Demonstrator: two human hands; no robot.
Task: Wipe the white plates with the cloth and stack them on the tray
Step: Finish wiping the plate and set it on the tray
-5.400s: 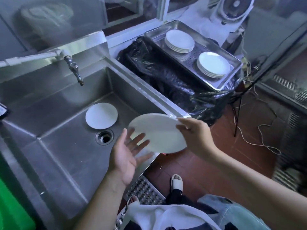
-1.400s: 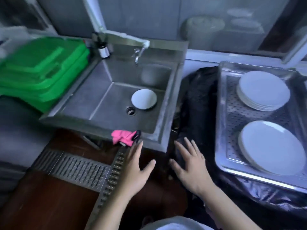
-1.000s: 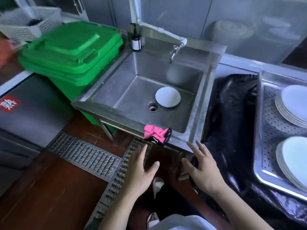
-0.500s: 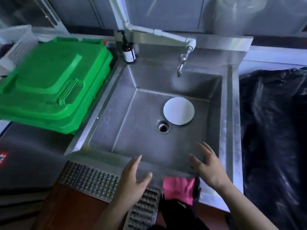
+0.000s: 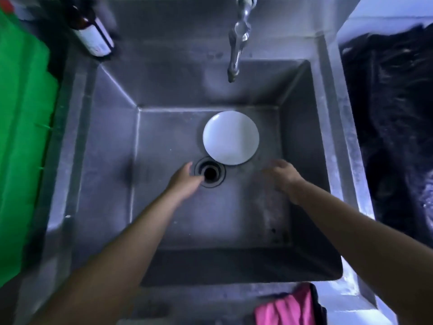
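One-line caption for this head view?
Both bare hands, left and right, reach into the steel sink toward one white plate.

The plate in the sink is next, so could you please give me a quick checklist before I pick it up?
1. White plate within reach, flat on the sink floor: ok.
2. Left hand free: ok.
3. Right hand free: ok, though blurred.
4. Pink cloth at hand on the front rim: ok.
5. Faucet off: ok, no stream visible.
6. Tray ready: cannot tell, out of view.

plate (image 5: 230, 137) in sink (image 5: 112, 146) (behind drain (image 5: 210, 172)) | cloth (image 5: 284, 309) on front rim
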